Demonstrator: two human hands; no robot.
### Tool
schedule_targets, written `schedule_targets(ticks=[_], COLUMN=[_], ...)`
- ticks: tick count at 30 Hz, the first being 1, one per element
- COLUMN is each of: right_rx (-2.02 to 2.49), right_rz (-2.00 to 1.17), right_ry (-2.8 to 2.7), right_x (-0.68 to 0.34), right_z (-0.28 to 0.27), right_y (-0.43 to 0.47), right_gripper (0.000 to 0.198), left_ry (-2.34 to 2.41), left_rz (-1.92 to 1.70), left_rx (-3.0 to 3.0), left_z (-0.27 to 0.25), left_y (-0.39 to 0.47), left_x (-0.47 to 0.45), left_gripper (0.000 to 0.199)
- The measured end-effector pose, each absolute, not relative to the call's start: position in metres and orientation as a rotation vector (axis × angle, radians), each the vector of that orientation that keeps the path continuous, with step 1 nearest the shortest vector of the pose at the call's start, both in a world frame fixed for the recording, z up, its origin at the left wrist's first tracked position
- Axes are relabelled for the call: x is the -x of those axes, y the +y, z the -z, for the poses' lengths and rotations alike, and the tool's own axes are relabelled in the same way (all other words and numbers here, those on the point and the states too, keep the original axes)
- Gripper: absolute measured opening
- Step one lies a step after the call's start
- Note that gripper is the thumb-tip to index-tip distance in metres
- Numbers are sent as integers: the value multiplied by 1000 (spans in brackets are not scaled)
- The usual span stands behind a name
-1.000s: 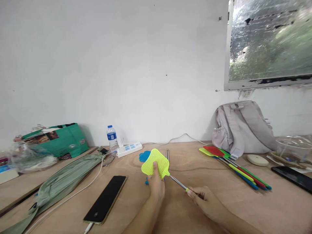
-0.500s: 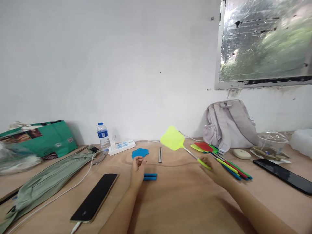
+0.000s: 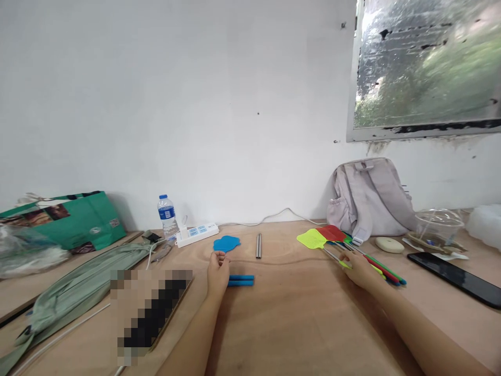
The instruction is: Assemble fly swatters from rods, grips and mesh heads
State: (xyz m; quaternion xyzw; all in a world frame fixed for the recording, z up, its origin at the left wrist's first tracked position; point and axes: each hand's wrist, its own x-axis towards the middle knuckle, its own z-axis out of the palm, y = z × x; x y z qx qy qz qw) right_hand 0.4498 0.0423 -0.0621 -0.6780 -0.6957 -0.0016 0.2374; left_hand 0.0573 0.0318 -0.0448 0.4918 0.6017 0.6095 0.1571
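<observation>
My right hand (image 3: pixel 359 269) is closed around the yellow handle of a yellow fly swatter (image 3: pixel 312 238). The swatter's head points left and back, low at the table and beside the red swatter head (image 3: pixel 331 233). Several more swatters with green, red, blue and yellow handles (image 3: pixel 385 269) lie bundled under and behind this hand. My left hand (image 3: pixel 218 271) has its fingers loosely curled in, with nothing visible in them. Just behind it lies a blue swatter head (image 3: pixel 226 243). Two blue handle tubes (image 3: pixel 242 281) lie to its right, partly hidden. Metal rods (image 3: pixel 259 246) lie side by side at the middle.
On the left are a blurred-out phone (image 3: pixel 156 308), a folded green-grey cloth bag (image 3: pixel 78 282), a power strip (image 3: pixel 198 234), a water bottle (image 3: pixel 166 214) and a green bag (image 3: pixel 78 222). On the right are a backpack (image 3: pixel 371 198), a plastic cup (image 3: pixel 438 224) and a black phone (image 3: pixel 454 278).
My right hand has lowered the yellow swatter to the right, its head coming down from mid-air to beside the red one. My left hand has hardly moved.
</observation>
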Motion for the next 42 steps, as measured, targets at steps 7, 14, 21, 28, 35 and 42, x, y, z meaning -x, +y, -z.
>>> schedule_targets(ticks=[7, 14, 21, 28, 35, 42], right_rx=[2149, 1554, 1215, 1293, 1371, 1415], right_rz=[26, 223, -179, -188, -246, -443], right_ry=[-1856, -2155, -2211, -2191, -2153, -1912], right_x=[-454, -394, -288, -242, -233, -244], right_z=[53, 63, 72, 62, 61, 64], right_y=[33, 25, 44, 72, 80, 80], right_gripper=[32, 25, 30, 29, 13, 5], left_ry=[1964, 2144, 2080, 1992, 1940, 1946], left_rz=[-1478, -1192, -1032, -904, -766, -653], left_rx=[-1610, -1736, -2006, -2134, -2165, -2174], left_z=[42, 41, 35, 35, 43, 42], left_y=[28, 27, 20, 16, 19, 18], left_x=[-51, -42, -57, -65, -68, -69], left_gripper=[6, 16, 20, 21, 18, 21])
